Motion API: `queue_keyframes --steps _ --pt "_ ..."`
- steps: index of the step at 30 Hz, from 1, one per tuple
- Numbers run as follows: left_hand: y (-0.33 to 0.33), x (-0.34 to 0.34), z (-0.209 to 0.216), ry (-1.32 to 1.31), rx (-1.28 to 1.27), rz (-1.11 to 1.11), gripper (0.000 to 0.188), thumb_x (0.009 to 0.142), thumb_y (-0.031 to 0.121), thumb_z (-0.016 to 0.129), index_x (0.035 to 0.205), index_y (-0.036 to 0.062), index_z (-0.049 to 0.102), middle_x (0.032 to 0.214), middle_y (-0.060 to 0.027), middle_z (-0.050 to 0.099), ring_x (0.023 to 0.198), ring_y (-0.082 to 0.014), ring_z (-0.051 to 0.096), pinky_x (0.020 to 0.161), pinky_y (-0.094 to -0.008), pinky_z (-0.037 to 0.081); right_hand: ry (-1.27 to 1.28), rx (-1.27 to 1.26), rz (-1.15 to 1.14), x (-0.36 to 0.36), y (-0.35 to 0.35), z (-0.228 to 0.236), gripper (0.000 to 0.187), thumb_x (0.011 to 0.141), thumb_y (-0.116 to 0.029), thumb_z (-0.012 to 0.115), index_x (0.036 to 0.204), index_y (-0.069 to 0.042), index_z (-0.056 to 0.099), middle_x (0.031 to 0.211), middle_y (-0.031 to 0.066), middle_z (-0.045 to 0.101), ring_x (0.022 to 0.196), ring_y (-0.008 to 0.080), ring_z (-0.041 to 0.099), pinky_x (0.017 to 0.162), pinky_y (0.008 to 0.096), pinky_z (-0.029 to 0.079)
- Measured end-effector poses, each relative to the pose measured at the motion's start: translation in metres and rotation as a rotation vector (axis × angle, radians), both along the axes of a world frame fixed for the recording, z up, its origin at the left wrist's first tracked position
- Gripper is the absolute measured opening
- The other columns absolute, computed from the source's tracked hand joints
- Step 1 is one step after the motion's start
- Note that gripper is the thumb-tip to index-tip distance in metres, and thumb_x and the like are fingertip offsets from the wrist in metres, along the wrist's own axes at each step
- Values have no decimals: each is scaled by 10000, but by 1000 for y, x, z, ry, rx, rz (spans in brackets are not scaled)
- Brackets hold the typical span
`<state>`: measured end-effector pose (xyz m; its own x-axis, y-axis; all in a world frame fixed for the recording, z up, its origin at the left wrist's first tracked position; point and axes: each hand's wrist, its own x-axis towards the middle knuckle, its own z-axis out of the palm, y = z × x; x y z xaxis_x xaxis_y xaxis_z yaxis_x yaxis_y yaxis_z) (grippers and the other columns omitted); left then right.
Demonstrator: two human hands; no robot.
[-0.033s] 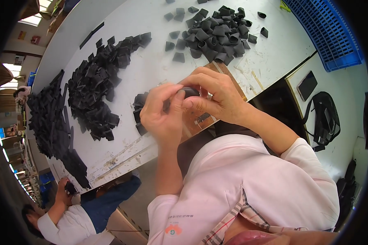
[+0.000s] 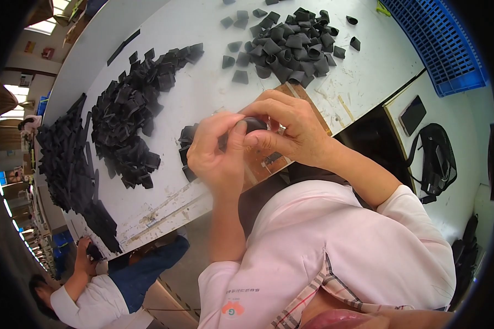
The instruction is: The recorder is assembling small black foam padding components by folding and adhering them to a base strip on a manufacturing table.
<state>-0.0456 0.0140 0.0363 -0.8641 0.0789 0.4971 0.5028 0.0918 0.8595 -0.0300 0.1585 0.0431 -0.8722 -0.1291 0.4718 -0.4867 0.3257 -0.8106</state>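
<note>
Over the table's near edge, my left hand (image 2: pixel 217 151) and my right hand (image 2: pixel 296 130) meet, both closed on one small curved black piece (image 2: pixel 254 124). Thumbs and fingertips press it from both sides, and they cover most of it. Beneath my hands lies a brown wooden board (image 2: pixel 260 171) on the white table. Beside my left hand sits a small cluster of flat black pieces (image 2: pixel 186 135), partly hidden by that hand. Beyond my hands is a heap of black loop-shaped pieces (image 2: pixel 291 46).
To the left lie a pile of flat black pieces (image 2: pixel 123 112) and a pile of long black strips (image 2: pixel 66 159). A blue plastic basket (image 2: pixel 444 49) stands far right, with a phone (image 2: pixel 412 115) and black mesh bag (image 2: pixel 436 162) below it. Another person (image 2: pixel 99 285) works at lower left.
</note>
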Motion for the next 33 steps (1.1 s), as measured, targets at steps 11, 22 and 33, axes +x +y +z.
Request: queue_keyframes --steps 11,22,33 --pt "-5 8 -16 -291 673 -71 81 827 11 519 892 -28 550 862 -94 581 762 -143 544 740 -269 441 80 60 -61 -3 -5 1 116 687 -87 658 722 -26 565 619 62 490 542 205 511 455 304 394" --pt "1 5 -10 -243 272 -22 57 797 -19 549 848 -24 573 822 -68 581 718 -96 526 660 -197 422 90 111 -75 -8 0 -9 101 700 -72 644 682 -25 556 604 70 485 505 225 491 451 313 384" --pt "-8 1 -39 24 62 86 55 818 53 575 805 2 558 727 -17 560 642 -62 496 602 -183 406 87 255 -14 -19 4 4 54 736 -67 618 733 -28 580 597 32 496 474 162 469 423 268 349"
